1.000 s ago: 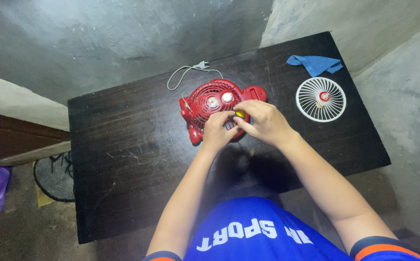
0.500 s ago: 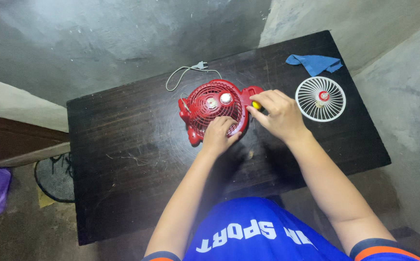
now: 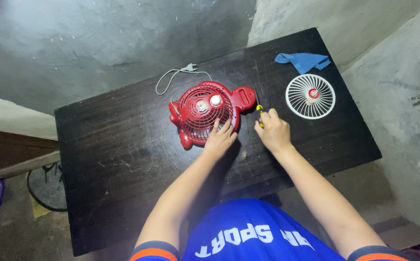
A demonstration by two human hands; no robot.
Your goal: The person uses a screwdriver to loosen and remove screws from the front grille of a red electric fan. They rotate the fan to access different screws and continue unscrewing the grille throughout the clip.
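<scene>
1. Head view, the hands: the left hand is lying with its fingers spread flat on the near rim of the red fan body, pressing on the grille. The right hand is curling closed around a small screwdriver with a yellow handle, which is sticking out from the fist toward the fan; its tip is lying just beside the fan's right-hand lobe.
2. Head view, the fan: the red fan body is lying face up near the middle of the dark wooden desk, with a pale knob showing at its centre. Its grey cord and plug are trailing off toward the far edge.
3. Head view, the rest: a white round fan grille is lying well apart to the right, and a blue cloth is sitting crumpled beyond it, near the far corner.
</scene>
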